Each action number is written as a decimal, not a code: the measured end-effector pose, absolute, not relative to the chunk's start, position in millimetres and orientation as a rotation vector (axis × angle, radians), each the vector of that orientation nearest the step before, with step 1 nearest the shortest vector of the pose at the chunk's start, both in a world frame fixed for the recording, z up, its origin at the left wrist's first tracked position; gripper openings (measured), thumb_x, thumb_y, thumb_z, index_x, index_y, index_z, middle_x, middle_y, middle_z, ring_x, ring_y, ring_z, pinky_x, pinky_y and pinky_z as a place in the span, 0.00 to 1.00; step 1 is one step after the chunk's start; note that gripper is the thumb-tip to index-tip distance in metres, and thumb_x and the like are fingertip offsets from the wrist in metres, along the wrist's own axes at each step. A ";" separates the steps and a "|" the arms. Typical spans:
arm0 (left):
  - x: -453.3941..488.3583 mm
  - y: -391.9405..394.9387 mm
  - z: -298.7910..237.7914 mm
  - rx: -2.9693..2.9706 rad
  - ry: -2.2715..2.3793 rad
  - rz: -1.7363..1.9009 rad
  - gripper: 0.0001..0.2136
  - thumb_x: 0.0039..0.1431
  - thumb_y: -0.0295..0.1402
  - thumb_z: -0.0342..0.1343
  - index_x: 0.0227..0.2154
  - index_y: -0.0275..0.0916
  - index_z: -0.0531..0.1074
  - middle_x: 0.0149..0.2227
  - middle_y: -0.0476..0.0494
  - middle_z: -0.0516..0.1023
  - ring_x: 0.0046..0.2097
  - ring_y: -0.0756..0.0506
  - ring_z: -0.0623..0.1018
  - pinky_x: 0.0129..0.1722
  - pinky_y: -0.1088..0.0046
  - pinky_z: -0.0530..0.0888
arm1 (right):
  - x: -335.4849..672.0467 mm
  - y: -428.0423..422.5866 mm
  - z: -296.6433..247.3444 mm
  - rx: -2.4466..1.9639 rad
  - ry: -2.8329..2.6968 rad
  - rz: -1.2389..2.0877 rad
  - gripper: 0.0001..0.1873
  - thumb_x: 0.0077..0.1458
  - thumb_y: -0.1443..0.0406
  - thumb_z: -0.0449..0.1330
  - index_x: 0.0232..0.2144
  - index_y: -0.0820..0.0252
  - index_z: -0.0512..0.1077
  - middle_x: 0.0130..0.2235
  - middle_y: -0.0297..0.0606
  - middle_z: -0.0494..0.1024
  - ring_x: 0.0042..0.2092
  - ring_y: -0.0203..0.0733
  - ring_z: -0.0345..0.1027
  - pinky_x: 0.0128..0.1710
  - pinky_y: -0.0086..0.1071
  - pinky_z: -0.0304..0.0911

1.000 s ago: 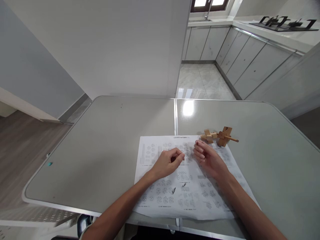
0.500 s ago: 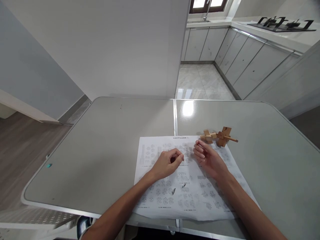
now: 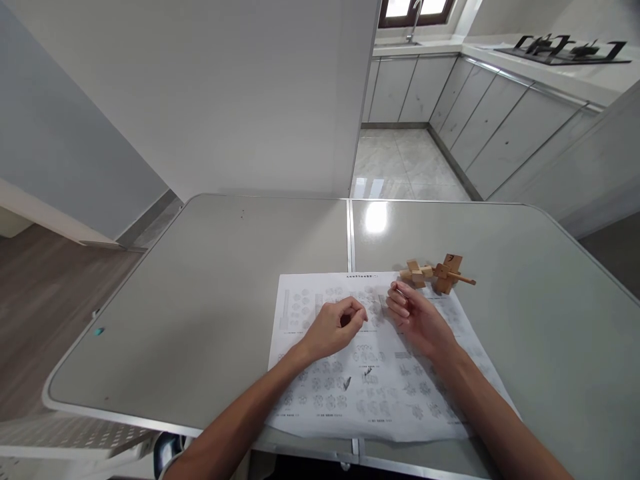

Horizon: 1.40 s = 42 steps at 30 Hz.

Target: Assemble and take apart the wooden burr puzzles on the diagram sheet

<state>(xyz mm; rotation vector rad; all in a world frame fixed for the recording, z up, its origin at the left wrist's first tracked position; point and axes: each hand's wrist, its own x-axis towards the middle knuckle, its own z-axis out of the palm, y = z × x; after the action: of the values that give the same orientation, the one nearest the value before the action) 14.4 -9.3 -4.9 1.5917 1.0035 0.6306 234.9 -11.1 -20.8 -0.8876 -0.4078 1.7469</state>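
Note:
A large white printed sheet (image 3: 330,413) lies on the table, covered in rows of small grey drawings and captions. My left hand (image 3: 336,325) rests on its upper middle, fingers curled in with a small hollow by the thumb; no object shows in it. To the right, my right hand (image 3: 417,317) is turned partly palm-up over the sheet, its fingers bent together and nothing visible in them. Just beyond its fingertips sits a pale wooden block puzzle piece (image 3: 416,272). Touching or close beside that is a darker wooden assembly (image 3: 447,272) with a numbered flat piece and a protruding rod.
The grey folding table (image 3: 200,293) has a metal seam running down its middle. Two small dark scraps (image 3: 347,383) lie on the sheet. A teal bit (image 3: 99,331) is near the left edge. A white wall stands behind, with kitchen cabinets (image 3: 480,100) beyond.

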 end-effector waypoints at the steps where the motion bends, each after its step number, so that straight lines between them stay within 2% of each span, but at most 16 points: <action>1: 14.3 -9.3 -5.2 1.594 1.003 0.630 0.11 0.70 0.37 0.51 0.33 0.39 0.72 0.23 0.55 0.65 0.25 0.52 0.62 0.26 0.75 0.59 | 234.8 -11.2 -20.7 -0.885 -0.406 1.748 0.17 0.55 0.58 0.76 0.31 0.58 0.73 0.26 0.26 0.60 0.24 0.30 0.51 0.21 0.22 0.58; 17: 15.3 -9.3 -5.3 1.617 0.995 0.647 0.11 0.70 0.37 0.52 0.32 0.39 0.72 0.24 0.55 0.68 0.25 0.53 0.63 0.27 0.75 0.60 | 232.3 -11.6 -16.5 -0.875 -0.415 1.736 0.17 0.55 0.60 0.76 0.30 0.58 0.72 0.26 0.26 0.60 0.24 0.29 0.51 0.20 0.22 0.58; 33: 15.4 -9.5 -5.4 1.633 0.987 0.637 0.13 0.70 0.41 0.53 0.32 0.39 0.72 0.24 0.53 0.69 0.26 0.52 0.64 0.27 0.74 0.61 | 231.4 -11.5 -16.6 -0.859 -0.419 1.732 0.18 0.55 0.60 0.76 0.28 0.58 0.70 0.26 0.26 0.60 0.24 0.29 0.50 0.20 0.22 0.57; 39: 14.8 -9.1 -6.6 1.630 0.981 0.632 0.13 0.70 0.40 0.53 0.31 0.39 0.71 0.25 0.53 0.70 0.26 0.52 0.65 0.27 0.74 0.61 | 238.3 -11.7 -9.1 -0.792 -0.412 1.643 0.20 0.58 0.60 0.73 0.24 0.57 0.66 0.21 0.22 0.53 0.20 0.29 0.41 0.18 0.23 0.55; 42: 14.4 -9.0 -7.0 1.621 0.978 0.633 0.12 0.69 0.39 0.53 0.31 0.39 0.70 0.24 0.53 0.69 0.26 0.52 0.64 0.27 0.74 0.61 | 251.2 -7.7 -6.2 -0.790 -0.437 1.507 0.20 0.58 0.59 0.71 0.23 0.56 0.65 0.19 0.22 0.53 0.19 0.28 0.40 0.16 0.23 0.53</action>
<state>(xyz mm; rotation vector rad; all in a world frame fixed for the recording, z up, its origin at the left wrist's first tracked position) 14.4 -9.0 -7.0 1.6213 0.9781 0.6326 251.2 -7.7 -6.2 -0.7904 -0.4374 1.5067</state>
